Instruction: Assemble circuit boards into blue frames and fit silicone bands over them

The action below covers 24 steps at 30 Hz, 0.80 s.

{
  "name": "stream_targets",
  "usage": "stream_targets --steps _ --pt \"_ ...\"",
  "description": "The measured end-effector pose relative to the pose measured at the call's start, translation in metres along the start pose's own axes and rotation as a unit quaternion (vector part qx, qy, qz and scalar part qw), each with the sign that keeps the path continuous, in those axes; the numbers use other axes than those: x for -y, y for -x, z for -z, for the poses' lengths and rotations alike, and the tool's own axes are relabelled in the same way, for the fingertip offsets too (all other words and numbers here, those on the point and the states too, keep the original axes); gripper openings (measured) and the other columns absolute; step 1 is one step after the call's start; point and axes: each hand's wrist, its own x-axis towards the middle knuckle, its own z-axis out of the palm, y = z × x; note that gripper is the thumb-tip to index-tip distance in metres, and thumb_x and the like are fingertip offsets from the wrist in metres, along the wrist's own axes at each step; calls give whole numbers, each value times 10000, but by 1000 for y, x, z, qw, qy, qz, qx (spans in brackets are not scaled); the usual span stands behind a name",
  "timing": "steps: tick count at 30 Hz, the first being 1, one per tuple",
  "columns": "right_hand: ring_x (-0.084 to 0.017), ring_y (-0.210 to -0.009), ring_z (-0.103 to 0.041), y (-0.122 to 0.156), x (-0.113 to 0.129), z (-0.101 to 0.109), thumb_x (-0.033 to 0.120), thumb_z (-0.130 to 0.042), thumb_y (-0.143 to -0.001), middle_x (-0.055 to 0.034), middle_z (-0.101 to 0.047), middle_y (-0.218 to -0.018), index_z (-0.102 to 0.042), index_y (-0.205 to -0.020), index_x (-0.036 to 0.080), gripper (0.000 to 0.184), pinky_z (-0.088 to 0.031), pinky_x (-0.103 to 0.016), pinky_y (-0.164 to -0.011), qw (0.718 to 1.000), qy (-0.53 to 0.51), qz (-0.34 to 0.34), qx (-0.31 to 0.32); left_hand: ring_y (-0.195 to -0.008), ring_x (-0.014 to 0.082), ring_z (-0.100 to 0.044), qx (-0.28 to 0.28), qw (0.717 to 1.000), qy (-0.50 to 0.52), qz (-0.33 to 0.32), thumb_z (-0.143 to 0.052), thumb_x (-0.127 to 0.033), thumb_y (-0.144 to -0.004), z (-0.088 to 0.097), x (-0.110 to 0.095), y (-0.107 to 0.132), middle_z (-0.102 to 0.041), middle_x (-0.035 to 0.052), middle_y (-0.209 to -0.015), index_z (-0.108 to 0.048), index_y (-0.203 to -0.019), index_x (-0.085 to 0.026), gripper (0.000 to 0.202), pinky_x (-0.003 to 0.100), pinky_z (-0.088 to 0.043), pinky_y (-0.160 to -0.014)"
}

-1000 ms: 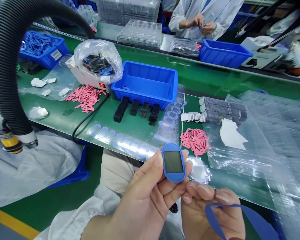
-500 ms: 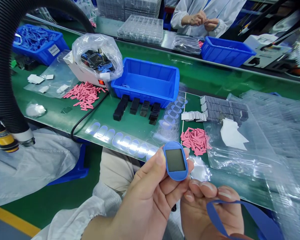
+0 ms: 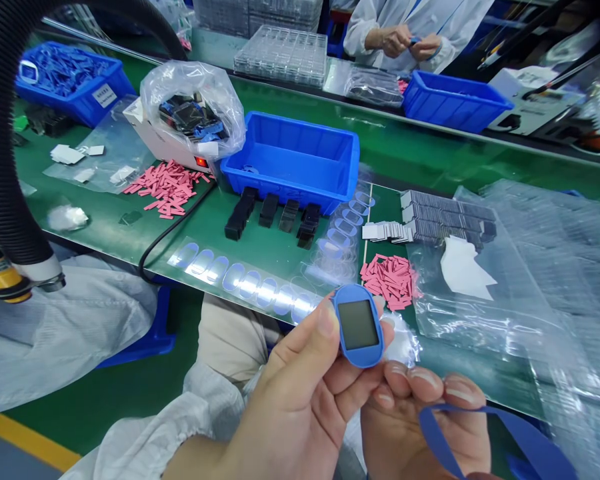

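My left hand [image 3: 305, 380] pinches a small blue oval device [image 3: 359, 325] between thumb and fingers. Its dark square screen faces up toward me. Close beside it, at the lower right, my right hand [image 3: 425, 420] has its fingers curled, with the fingertips near the left fingers. A flat blue band [image 3: 437, 440] loops across the right palm, and the thumb at the bottom edge seems to press on it. Part of that thumb and the band's lower end are cut off by the frame. Beyond the hands lie pink strips [image 3: 389, 281] and clear film with blue-rimmed ovals [image 3: 250, 283].
A blue bin [image 3: 293, 157] stands mid-table with black pieces [image 3: 267, 210] before it. Stacked grey pieces [image 3: 447, 217] and plastic bags [image 3: 555, 300] lie right. A black hose [image 3: 0, 133] hangs left. Across the table, a co-worker's hands [image 3: 405, 41] hold a small blue piece.
The device in my left hand has shifted slightly right and down and turned a little. My right hand and the blue band have moved slightly right. The view has shifted a little.
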Motion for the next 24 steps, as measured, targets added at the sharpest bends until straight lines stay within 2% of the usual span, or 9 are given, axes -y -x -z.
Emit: stream_targets --steps 5,8,11,15,21,24 --pt "-176 -577 -627 -1 0 2 702 -609 -650 40 -699 -712 -674 -843 379 382 -552 -326 -615 1000 -17 -16 -4 -964 128 -680 19 1000 -9 -6 -647 -351 -807 1 2 0 -768 1 -953 -721 -983 -233 224 171 -496 -820" --pt "-168 -515 -595 0 -9 7 685 -609 -670 38 -679 -675 -661 -862 374 369 -532 -315 -548 1000 -14 28 2 -988 125 -673 28 1000 -5 -9 -640 -340 -815 1 4 -1 -762 -9 -984 -721 -988 -246 212 167 -494 -824" --pt "-164 -495 -572 3 -22 15 633 -634 -689 58 -675 -691 -619 -951 424 336 -515 -308 -523 998 -28 63 -6 -972 116 -677 24 1000 -8 -10 -645 -350 -809 0 5 0 -762 -19 -975 -725 -986 -252 217 154 -498 -810" --pt "-167 -550 -582 10 -31 23 612 -647 -689 77 -672 -728 -577 -1000 483 344 -509 -305 -550 998 -52 37 -9 -962 122 -680 12 1000 -14 -9 -644 -368 -806 -1 4 1 -763 -21 -954 -731 -975 -250 224 157 -498 -811" --pt "-170 -597 -586 13 -24 22 589 -674 -678 87 -664 -718 -564 -973 527 320 -489 -282 -542 998 -62 10 -1 -955 120 -678 26 999 -25 3 -643 -399 -799 0 4 1 -766 -2 -925 -725 -994 -218 278 152 -494 -808" --pt "-173 -458 -510 3 -16 14 629 -626 -691 65 -602 -569 -594 -893 530 227 -453 -278 -427 1000 1 23 5 -1034 148 -655 14 999 -26 13 -640 -404 -799 -2 2 3 -756 12 -1004 -717 -1024 -216 303 161 -501 -809"
